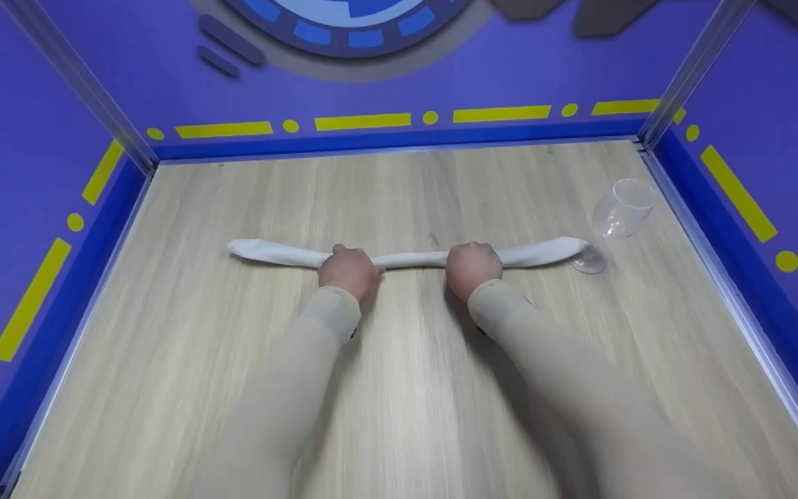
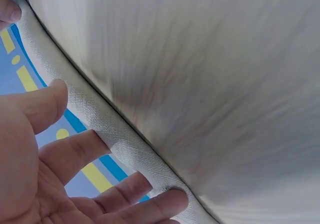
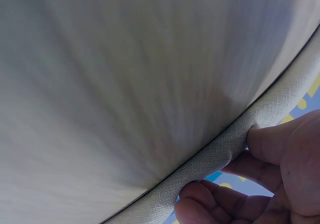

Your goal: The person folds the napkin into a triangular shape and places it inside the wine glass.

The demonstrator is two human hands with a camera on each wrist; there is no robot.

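Note:
A pale, woven cloth (image 1: 409, 260), rolled or bunched into a long narrow strip, lies crosswise over the wooden table. My left hand (image 1: 349, 270) is on it left of the middle; in the left wrist view its fingers (image 2: 127, 191) are fairly straight and spread, reaching the edge of the roll. Right of the middle, my right hand (image 1: 474, 269) pinches the cloth, thumb tip pressed into the roll and the other fingers (image 3: 200, 204) curled against it. Both ends of the cloth stick out past the hands, wider than the middle stretch.
A clear stemmed glass (image 1: 622, 211) stands upright at the right, its foot right at the cloth's right end. The wooden table (image 1: 399, 388) is bordered by purple panels (image 1: 399, 97) with yellow markings at the back and on both sides.

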